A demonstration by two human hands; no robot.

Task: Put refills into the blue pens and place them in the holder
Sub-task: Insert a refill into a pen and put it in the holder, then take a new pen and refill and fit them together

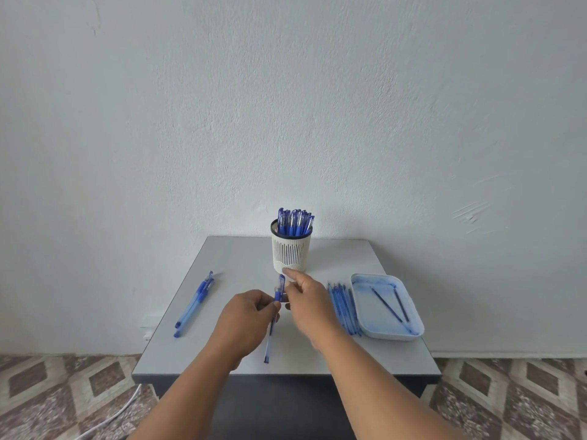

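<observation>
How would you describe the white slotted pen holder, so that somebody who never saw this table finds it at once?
Start at the grey square table that stands against the pale wall. At the middle of its far edge stands the white slotted pen holder, an upright cylinder with a dark rim. Unlike the flat white tray on the right, it is tall and full of capped blue pens standing upright.

Holder (291,253) behind hands (279,308); loose pens (195,303) left, tray (413,332) right.
</observation>
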